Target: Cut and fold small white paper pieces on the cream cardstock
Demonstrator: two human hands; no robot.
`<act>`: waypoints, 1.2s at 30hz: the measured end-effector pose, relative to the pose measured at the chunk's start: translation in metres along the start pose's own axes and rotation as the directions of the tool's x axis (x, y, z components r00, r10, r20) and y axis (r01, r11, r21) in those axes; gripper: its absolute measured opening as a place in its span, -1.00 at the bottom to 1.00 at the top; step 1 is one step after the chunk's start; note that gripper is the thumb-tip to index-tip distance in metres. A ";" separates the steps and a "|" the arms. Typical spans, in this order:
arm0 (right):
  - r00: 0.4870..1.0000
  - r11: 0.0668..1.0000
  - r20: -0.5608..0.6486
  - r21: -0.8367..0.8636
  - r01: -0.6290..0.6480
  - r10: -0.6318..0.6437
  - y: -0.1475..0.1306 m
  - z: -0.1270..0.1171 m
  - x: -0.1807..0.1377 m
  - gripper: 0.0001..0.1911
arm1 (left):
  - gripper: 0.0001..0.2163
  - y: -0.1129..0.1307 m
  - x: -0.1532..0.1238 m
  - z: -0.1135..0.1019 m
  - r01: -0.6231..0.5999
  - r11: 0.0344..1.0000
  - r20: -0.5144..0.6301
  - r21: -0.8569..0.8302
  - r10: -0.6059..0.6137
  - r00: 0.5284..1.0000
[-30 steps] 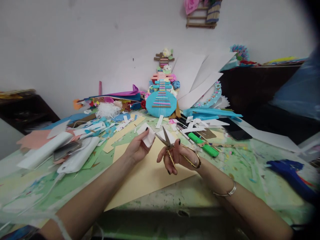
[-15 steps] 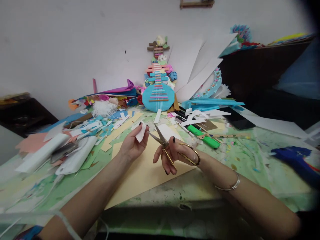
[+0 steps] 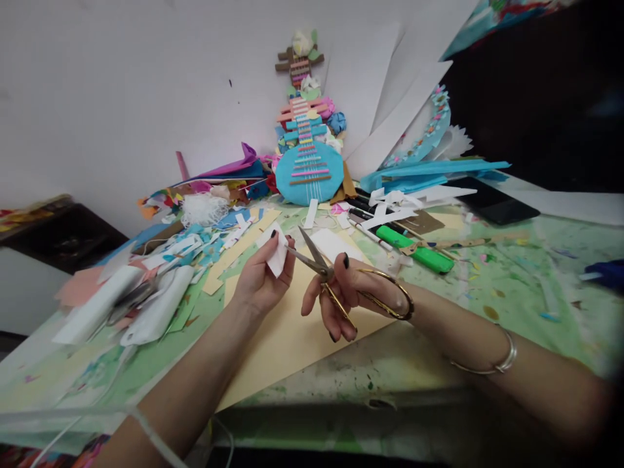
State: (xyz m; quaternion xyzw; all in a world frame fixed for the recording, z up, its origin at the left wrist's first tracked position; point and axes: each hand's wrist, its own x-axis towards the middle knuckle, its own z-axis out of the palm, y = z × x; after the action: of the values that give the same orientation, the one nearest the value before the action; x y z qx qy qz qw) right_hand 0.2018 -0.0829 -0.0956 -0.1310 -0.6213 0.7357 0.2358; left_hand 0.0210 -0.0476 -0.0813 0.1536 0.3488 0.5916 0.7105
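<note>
My left hand pinches a small piece of white paper between thumb and fingers. In my right hand is a pair of scissors with gold handles, its blades apart. The lower blade's tip reaches the edge of the white paper; whether it touches cannot be made out. Under both hands lies a large cream sheet of paper at the table's front edge. Just beyond the scissors rests another white paper piece.
A blue paper lute-like instrument leans on the wall. A green marker and a black phone lie to the right. At left are a white power strip and paper scraps. A blue glue gun is partly cut off.
The view has tilted and shifted a little. The scissors' lower blade has come closer to the white paper, overlapping its edge in view. Both hands keep their holds.
</note>
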 end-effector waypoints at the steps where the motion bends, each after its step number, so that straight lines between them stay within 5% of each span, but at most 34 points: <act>1: 1.000 1.000 -0.003 0.005 0.000 0.000 0.000 0.000 0.000 -0.19 | -0.86 0.000 0.000 0.000 0.000 1.000 0.002 0.006 0.000 1.000; 10: 0.999 1.000 -0.053 -0.006 -0.003 0.003 0.000 0.000 0.002 -0.19 | -0.90 -0.005 -0.003 0.002 -0.093 0.990 0.015 0.107 0.092 0.996; 17: 0.993 0.997 -0.108 -0.064 0.031 -0.038 0.002 -0.001 0.002 -0.24 | -0.95 -0.009 0.001 -0.003 -0.205 0.960 0.151 0.189 0.178 0.973; 25: 0.983 0.988 -0.101 -0.019 0.155 -0.156 0.020 -0.009 0.008 -0.42 | -0.75 -0.011 0.001 -0.009 -0.227 0.953 0.266 0.200 0.170 0.949; 36: 0.962 0.973 -0.168 0.049 0.224 -0.213 0.021 -0.001 0.013 -0.45 | -0.75 -0.013 -0.001 -0.011 -0.259 0.936 0.355 0.237 0.164 0.920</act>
State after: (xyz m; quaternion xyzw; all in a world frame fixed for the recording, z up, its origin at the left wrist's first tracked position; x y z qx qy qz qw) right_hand 0.1875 -0.0780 -0.1145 -0.1128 -0.5855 0.7127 0.3695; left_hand 0.0229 -0.0537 -0.0969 0.3861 0.2862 0.5762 0.6611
